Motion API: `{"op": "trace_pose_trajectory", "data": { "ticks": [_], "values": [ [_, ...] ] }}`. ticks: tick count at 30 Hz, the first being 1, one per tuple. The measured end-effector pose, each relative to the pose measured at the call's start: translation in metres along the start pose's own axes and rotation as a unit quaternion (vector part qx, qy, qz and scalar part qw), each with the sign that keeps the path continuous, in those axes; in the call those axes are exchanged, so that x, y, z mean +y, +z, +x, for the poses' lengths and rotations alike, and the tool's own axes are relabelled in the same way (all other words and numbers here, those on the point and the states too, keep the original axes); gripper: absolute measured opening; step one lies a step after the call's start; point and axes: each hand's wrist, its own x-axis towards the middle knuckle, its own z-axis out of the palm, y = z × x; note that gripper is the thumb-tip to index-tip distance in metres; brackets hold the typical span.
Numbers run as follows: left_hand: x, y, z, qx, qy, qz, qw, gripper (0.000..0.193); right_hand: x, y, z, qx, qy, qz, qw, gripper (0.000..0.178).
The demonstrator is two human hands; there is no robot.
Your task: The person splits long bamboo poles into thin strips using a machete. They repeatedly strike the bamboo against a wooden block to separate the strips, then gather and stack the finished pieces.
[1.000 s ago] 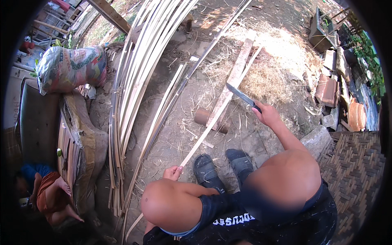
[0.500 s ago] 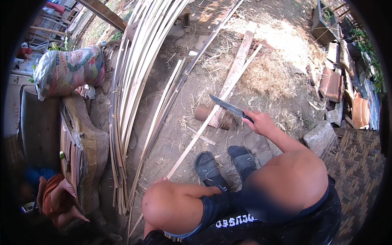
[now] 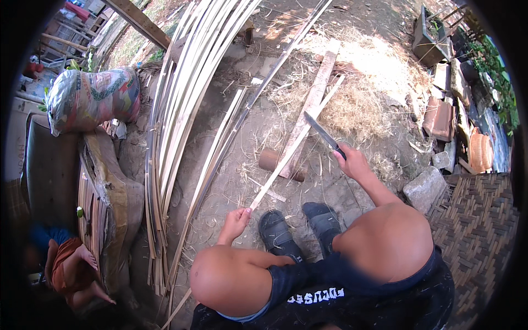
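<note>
My left hand [image 3: 236, 223] is in front of my left knee, its fingers closed around a long pale bamboo strip [image 3: 279, 167]. The strip slants up and away to the right, over a wooden board [image 3: 324, 69] whose near end lies on a short round log [image 3: 269, 159]. In my right hand [image 3: 352, 161] is the handle of a knife [image 3: 322, 132]. Its dark blade points up and left, with the tip beside the strip where it crosses the board. I cannot tell whether the blade touches the strip.
Long split bamboo strips [image 3: 187, 93] lie in a bundle to the left, beside a stuffed sack [image 3: 93, 99] and a torn cushioned seat [image 3: 129, 195]. Shavings [image 3: 357, 110] cover the ground ahead. A stone block [image 3: 426, 187] and woven mat [image 3: 478, 231] are right. Someone's bare legs [image 3: 82, 264] show lower left.
My left hand has come out from behind the knee, up and to the right, along the strip. The knife has moved up the strip, farther from me, its blade now more steeply angled.
</note>
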Motion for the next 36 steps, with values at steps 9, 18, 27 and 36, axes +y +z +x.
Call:
{"op": "trace_pose_trajectory", "data": {
  "ticks": [9, 18, 27, 36],
  "values": [
    [-0.067, -0.036, -0.048, -0.011, -0.067, -0.028, 0.997, 0.035, 0.002, -0.009, -0.003, -0.001, -0.027, -0.031, 0.999, 0.039],
    [-0.051, -0.027, -0.059, 0.021, -0.065, -0.036, 0.997, 0.038, -0.012, -0.012, 0.005, -0.043, -0.029, -0.05, 0.997, 0.04],
    [-0.038, -0.036, -0.116, 0.076, -0.111, 0.054, 0.989, 0.043, 0.002, -0.006, 0.007, -0.009, -0.065, 0.0, 0.998, 0.043],
    [-0.063, -0.024, -0.141, 0.055, -0.137, 0.038, 0.988, 0.043, -0.007, -0.023, 0.015, -0.023, -0.067, -0.004, 0.997, 0.031]
  ]
}}
